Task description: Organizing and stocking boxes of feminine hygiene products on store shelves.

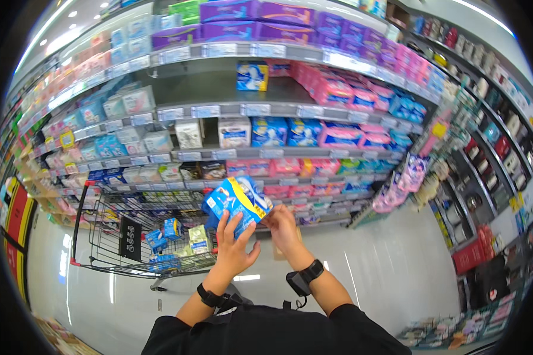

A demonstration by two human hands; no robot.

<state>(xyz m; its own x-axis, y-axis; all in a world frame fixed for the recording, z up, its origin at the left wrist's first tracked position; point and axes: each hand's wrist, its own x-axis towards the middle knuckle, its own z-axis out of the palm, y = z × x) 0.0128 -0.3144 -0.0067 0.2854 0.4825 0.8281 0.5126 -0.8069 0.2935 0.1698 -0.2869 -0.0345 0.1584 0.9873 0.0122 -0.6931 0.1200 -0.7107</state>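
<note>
A blue and yellow pack of sanitary pads [236,199] is held up in front of the lower shelves. The fingers of my left hand [236,244] lie spread against its lower side, with the thumb apart. My right hand [284,228] grips the pack's right end between thumb and fingers. Just left of the pack stands a wire shopping cart [109,265] holding several small blue boxes [173,229] and pale green boxes [199,239]. A single blue and yellow pack [252,76] stands on the upper shelf board ahead.
Store shelving [266,108] filled with pink, purple and blue packs spans the front. At the right are racks of household goods [493,137] and a red box [471,255]. Hanging pink packs [413,172] line the shelf end. Glossy floor [373,270] lies below.
</note>
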